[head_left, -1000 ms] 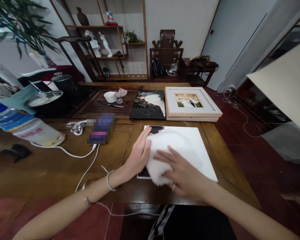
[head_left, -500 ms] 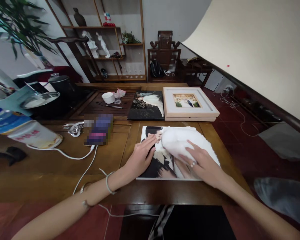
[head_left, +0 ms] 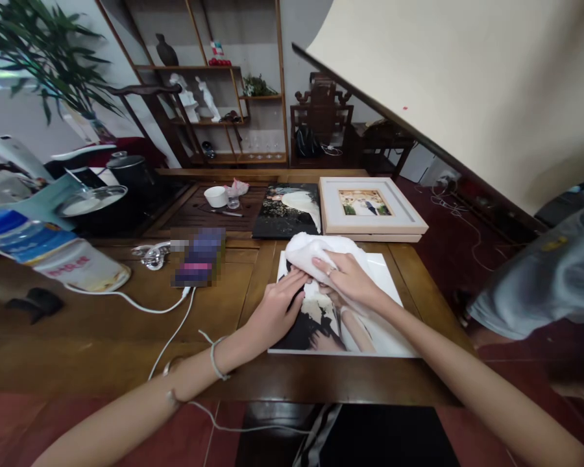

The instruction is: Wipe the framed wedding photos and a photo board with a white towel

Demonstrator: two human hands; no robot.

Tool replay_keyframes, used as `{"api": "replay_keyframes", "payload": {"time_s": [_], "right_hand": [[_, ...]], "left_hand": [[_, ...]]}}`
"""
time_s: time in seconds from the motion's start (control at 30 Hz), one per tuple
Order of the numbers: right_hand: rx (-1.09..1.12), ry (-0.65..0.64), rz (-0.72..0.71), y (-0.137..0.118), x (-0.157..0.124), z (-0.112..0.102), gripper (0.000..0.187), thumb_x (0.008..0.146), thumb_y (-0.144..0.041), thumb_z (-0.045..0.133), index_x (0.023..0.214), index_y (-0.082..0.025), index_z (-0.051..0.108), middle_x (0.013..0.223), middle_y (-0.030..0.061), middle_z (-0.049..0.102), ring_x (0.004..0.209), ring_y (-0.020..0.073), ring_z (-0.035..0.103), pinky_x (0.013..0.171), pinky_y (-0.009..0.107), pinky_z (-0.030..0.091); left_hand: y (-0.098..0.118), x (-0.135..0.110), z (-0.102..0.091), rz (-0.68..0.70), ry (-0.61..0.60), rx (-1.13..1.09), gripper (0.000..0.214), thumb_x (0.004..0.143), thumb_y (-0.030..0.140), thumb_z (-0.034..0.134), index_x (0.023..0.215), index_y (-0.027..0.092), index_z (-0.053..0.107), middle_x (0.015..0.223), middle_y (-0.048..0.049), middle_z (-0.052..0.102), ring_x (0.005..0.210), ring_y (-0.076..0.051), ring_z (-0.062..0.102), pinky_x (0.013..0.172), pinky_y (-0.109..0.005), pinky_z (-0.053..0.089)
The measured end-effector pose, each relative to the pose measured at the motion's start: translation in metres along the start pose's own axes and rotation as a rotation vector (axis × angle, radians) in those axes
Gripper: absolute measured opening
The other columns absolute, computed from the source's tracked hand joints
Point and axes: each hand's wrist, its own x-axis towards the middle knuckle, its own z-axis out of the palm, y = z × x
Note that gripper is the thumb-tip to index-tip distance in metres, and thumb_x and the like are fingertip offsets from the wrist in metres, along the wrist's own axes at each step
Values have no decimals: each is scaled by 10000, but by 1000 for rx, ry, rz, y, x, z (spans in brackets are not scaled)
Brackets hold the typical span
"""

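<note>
A photo print on a flat white-edged panel [head_left: 389, 331] lies on the wooden table in front of me. My left hand [head_left: 277, 308] rests flat on its left part, fingers stretched out and pointing up and right. My right hand [head_left: 348, 279] grips a folded white towel [head_left: 316, 250] and presses it on the upper part of the photo. The towel hides the top of the picture, and its near edge lies close to my left fingertips.
Behind the photo lie a dark photo panel [head_left: 288, 207] and a light wooden picture frame [head_left: 403, 207]. To the left are a phone [head_left: 199, 256] on a white cable, a plastic bottle [head_left: 63, 259] and a lidded pot [head_left: 95, 207]. A person's leg [head_left: 540, 272] shows at the right.
My right hand has moved the towel up and left across the photo, baring its right side. My left hand stays on the photo. A person has come further into view at the right.
</note>
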Motion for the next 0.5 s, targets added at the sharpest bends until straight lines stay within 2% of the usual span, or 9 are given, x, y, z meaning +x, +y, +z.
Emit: {"api": "replay_keyframes", "payload": {"time_s": [0.07, 0.17, 0.23, 0.3, 0.37, 0.4, 0.5], "right_hand": [[-86, 52, -39, 6, -11, -15, 363, 917, -494, 442, 874, -189, 635, 854, 60, 701, 706, 225, 649, 639, 340, 527], [-307, 189, -75, 20, -29, -46, 375, 924, -488, 432, 798, -194, 627, 879, 49, 709, 850, 263, 631, 788, 373, 481], [-405, 258, -27, 30, -42, -64, 395, 929, -498, 412, 788, -193, 619, 863, 48, 705, 842, 274, 627, 764, 369, 475], [-472, 267, 9, 39, -59, -75, 391, 938, -486, 396, 780, -197, 607, 833, 49, 697, 794, 270, 633, 714, 361, 482], [-539, 224, -27, 44, -81, -74, 356, 946, -434, 384, 771, -210, 597, 807, 54, 689, 828, 286, 646, 720, 375, 495], [-576, 197, -67, 44, -94, -70, 330, 946, -398, 382, 777, -217, 599, 808, 61, 690, 908, 309, 646, 746, 392, 500], [-684, 153, -168, 34, -135, -46, 239, 923, -311, 416, 835, -226, 622, 973, 104, 706, 1217, 355, 511, 832, 444, 507]], "left_hand": [[1, 0, 0, -13, 3, 1, 412, 946, 164, 416, 1351, 160, 485, 1403, -107, 505, 1357, -237, 397, 1095, -487, 380], [4, 0, -1, -35, 4, 14, 422, 942, 161, 415, 1359, 168, 477, 1402, -109, 504, 1358, -245, 396, 1090, -510, 380], [5, 0, -2, -42, -3, 17, 419, 943, 162, 410, 1355, 167, 482, 1405, -110, 501, 1359, -245, 394, 1088, -510, 382], [6, 0, -3, -44, -13, 16, 416, 946, 162, 399, 1353, 165, 483, 1411, -110, 494, 1363, -244, 388, 1087, -506, 382], [6, 0, -2, -50, -17, 16, 418, 949, 164, 389, 1359, 166, 473, 1413, -111, 492, 1366, -241, 384, 1088, -503, 378], [6, -1, -2, -54, -16, 17, 421, 952, 167, 386, 1366, 170, 464, 1415, -111, 490, 1366, -240, 382, 1089, -501, 375], [5, -2, -1, -68, -11, 21, 426, 958, 190, 389, 1382, 190, 437, 1430, -108, 472, 1370, -235, 376, 1096, -494, 361]]}}
